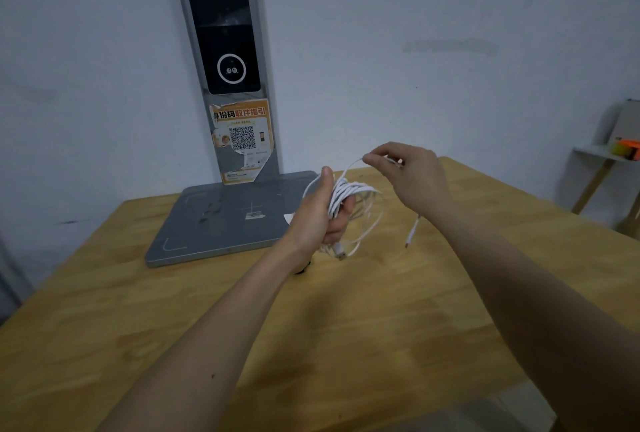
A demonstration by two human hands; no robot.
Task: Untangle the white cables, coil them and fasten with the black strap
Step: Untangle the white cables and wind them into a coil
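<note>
Above the table point(346, 345), left hand point(320, 220) grips the coiled white cables point(349, 199); right hand point(405, 171) pinches a strand just beyond. Mid-coil, I'd say; nxt wrap loose end, then strap.

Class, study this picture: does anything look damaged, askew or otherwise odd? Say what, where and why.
The orange sticker on the grey stand behind the table is torn and peeling at its edges, so it looks worn. The cables hang in uneven loops from the left hand, one plug dangling below the right hand.
</note>
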